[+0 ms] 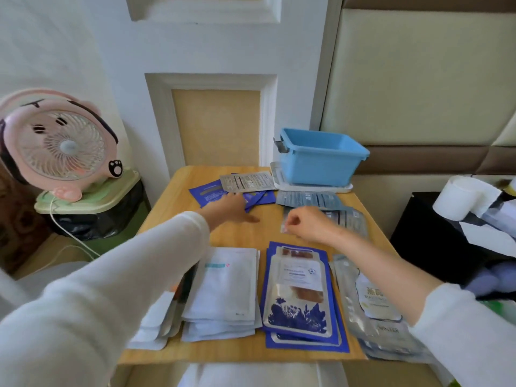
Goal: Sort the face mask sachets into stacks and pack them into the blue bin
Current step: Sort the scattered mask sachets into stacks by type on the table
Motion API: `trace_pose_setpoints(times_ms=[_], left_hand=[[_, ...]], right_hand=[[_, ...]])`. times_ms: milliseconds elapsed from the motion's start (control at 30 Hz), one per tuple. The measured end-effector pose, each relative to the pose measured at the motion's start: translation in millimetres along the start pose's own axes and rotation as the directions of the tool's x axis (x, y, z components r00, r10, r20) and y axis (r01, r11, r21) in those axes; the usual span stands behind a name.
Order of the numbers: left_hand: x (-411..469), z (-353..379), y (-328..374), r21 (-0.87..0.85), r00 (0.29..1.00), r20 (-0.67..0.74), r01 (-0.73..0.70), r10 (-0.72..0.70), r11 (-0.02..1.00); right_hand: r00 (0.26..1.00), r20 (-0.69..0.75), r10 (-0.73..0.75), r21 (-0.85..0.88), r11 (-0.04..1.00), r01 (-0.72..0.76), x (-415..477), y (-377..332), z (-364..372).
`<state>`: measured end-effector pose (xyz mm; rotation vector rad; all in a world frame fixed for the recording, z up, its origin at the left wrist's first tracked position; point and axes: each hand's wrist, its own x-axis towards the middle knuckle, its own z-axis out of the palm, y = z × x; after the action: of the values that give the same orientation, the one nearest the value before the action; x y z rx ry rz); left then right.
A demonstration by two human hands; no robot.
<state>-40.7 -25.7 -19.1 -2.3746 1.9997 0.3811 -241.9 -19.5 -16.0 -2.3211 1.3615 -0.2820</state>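
Observation:
On the wooden table (173, 191) lie several stacks of face mask sachets. A white stack (223, 291), a blue floral stack (301, 297) and a silver stack (374, 311) sit along the near edge. My left hand (231, 208) rests flat with straight fingers on the dark blue sachets (208, 194) at the far left, under a silver sachet (247, 181). My right hand (307, 222) pinches the corner of a grey sachet (351, 219) from the pile at the right. The empty blue bin (321, 160) stands at the far right corner.
The bin sits on a white lid (282, 185). More grey sachets (310, 198) lie in front of it. A pink fan (61, 146) stands on a green-lidded box left of the table. A black box with white rolls (463, 199) is at the right.

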Motion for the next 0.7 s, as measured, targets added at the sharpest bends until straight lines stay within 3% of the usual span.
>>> trace_pose_setpoints(times_ms=[67,133,200,267,367,467,500,567,600,667,700], left_hand=[[16,11,-14,0.056,0.991,0.087,0.094,-0.098,0.994],[23,24,-21,0.170,0.992,0.067,0.098,-0.111,0.981],[24,29,-27,0.403,0.998,-0.055,0.001,0.023,0.915],[21,26,-30,0.608,0.986,-0.045,-0.102,0.162,0.788],[13,-1,-31,0.656,0.957,-0.115,-0.128,0.266,0.744],[-4,-50,-32,0.504,0.889,-0.346,-0.093,0.300,0.858],[-9,-65,-34,0.412,0.848,-0.442,-0.098,0.293,0.906],[-21,-83,-38,0.092,0.782,-0.594,-0.166,0.188,0.982],[-27,-86,-38,-0.156,0.784,-0.612,-0.252,0.107,0.955],[-39,-83,-36,-0.591,0.834,-0.552,-0.394,0.003,0.704],[-45,-79,-35,-0.700,0.861,-0.508,-0.401,-0.017,0.591]], right_hand=[[0.999,0.000,-0.034,-0.005,0.999,0.034,6,-2,7],[0.999,-0.004,-0.054,0.001,0.999,0.054,11,-3,12],[0.997,-0.011,-0.071,0.021,0.997,0.071,14,-2,15],[0.996,-0.024,-0.085,0.039,0.996,0.085,14,-1,16],[0.995,-0.060,-0.083,0.083,0.993,0.088,17,2,21],[0.995,-0.102,0.013,0.300,0.954,0.018,21,1,24],[0.992,-0.103,0.073,0.427,0.904,-0.022,22,-1,22],[0.983,-0.054,0.178,0.709,0.700,-0.088,23,-7,17],[0.980,-0.015,0.199,0.801,0.589,-0.107,23,-9,14],[0.987,0.059,0.152,0.918,0.379,-0.114,25,-9,9],[0.992,0.056,0.114,0.963,0.256,-0.084,25,-10,6]])
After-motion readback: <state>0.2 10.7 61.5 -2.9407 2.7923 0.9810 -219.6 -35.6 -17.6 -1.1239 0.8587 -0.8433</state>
